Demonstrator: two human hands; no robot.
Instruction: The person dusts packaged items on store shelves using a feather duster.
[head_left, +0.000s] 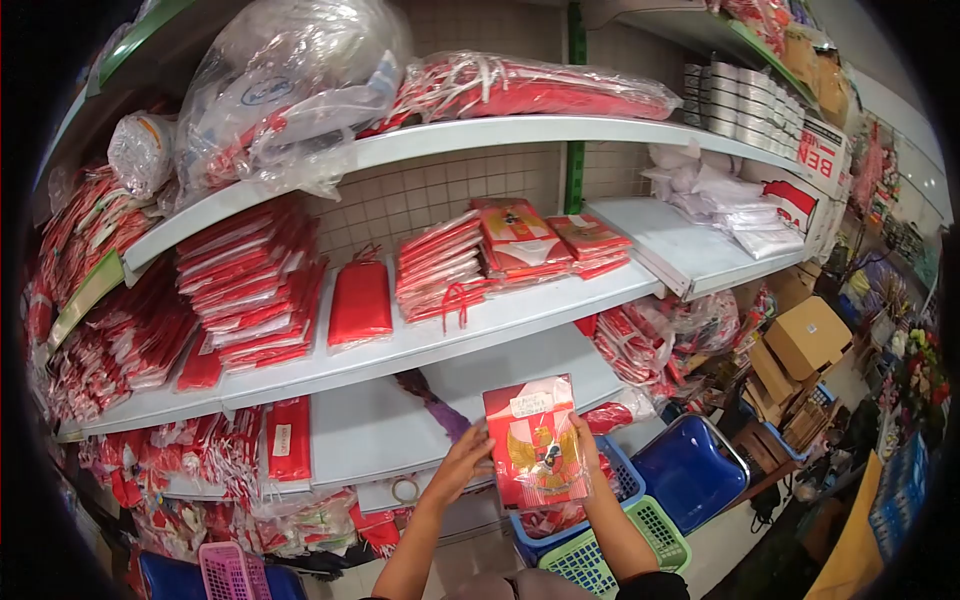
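Observation:
Between my two hands is a flat red and white packet (pixel 540 455) in clear wrap, with a gold eagle emblem and a white handwritten label near its top. My right hand (pixel 588 450) grips its right edge. At the left edge, my left hand (pixel 465 462) has its fingers bent against the packet. Beyond it, on the middle shelf (pixel 480 325), are stacked red packets (pixel 440 262), a pile with a similar gold print (pixel 515 235), a smaller pile (pixel 588 243) and a single red packet (pixel 360 302).
Tall stacks of red packets (pixel 250 285) fill the shelf's left. Plastic bags (pixel 290 90) lie on the upper shelf. Below right are a blue chair (pixel 690 472), a green basket (pixel 655 535) and cardboard boxes (pixel 808 338). A pink basket (pixel 230 572) sits lower left.

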